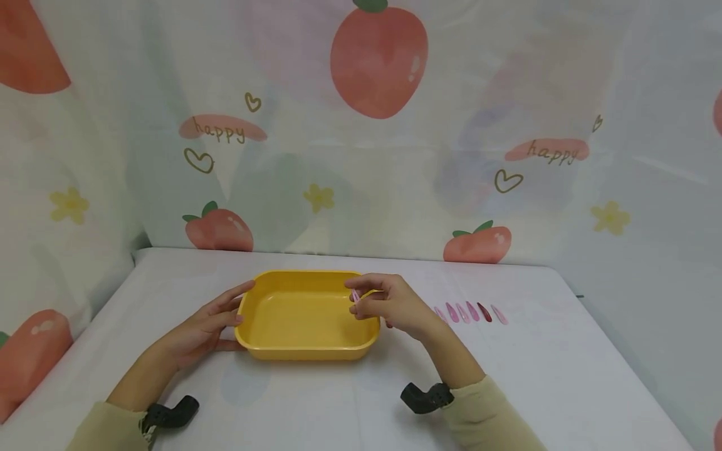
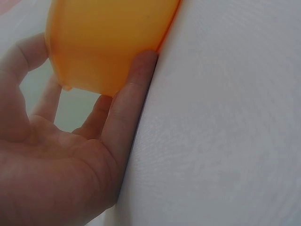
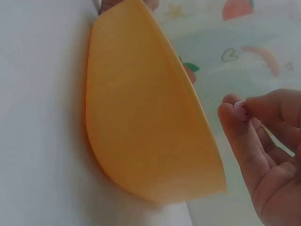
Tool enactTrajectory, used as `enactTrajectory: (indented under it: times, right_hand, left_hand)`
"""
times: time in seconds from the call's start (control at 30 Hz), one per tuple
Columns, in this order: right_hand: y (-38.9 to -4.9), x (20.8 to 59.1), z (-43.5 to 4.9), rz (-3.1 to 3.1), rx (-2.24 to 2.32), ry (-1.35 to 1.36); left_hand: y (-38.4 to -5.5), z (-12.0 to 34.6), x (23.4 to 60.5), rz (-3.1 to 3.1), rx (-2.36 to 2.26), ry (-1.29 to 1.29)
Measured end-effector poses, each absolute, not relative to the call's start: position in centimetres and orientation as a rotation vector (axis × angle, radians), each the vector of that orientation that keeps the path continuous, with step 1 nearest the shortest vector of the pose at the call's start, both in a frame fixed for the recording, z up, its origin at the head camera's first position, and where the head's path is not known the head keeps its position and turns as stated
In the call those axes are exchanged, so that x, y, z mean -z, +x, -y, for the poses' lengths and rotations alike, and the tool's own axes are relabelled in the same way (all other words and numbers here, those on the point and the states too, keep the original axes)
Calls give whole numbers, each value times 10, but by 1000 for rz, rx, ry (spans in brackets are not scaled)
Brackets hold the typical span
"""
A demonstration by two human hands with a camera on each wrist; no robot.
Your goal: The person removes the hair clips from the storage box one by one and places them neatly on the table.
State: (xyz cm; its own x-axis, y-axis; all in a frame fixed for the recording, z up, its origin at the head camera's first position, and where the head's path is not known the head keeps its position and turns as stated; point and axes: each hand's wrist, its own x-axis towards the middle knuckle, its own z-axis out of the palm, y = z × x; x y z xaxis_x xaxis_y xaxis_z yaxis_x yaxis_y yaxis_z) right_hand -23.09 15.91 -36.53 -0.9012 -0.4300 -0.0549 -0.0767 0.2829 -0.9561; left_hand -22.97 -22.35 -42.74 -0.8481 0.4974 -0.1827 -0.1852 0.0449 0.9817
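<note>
A yellow plastic tray (image 1: 304, 354) with rounded corners rests on the white-covered table. My left hand (image 1: 197, 332) holds its left end, fingers spread along the wall and one fingertip at the rim. In the left wrist view, the lowest finger (image 2: 124, 108) lies along the tabletop against the tray's side. Above the tray's right rim, my right hand (image 1: 392, 304) pinches a small pink hair clip (image 1: 355, 295) between thumb and fingertips. Only the clip's pink end (image 3: 241, 111) shows in the right wrist view. A dark red clip (image 1: 388, 324) lies partly hidden under the right hand.
Several pink hair clips (image 1: 472, 311) and a dark red clip (image 1: 484, 312) lie in a row on the table, right of the tray. A fruit-patterned cloth (image 1: 372, 169) hangs behind the table. Black wrist-worn devices (image 1: 427, 398) stick out near both sleeves.
</note>
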Motion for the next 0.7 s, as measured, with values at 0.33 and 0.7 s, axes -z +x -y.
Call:
enactTrajectory:
  times: [0.33, 0.7]
  right_hand:
    - [-229, 367, -207, -2406, 1611, -350]
    - [-236, 377, -275, -2635, 1613, -324]
  left_hand:
    - [-231, 221, 427, -1836, -1859, 306]
    - [-230, 223, 426, -1842, -1851, 287]
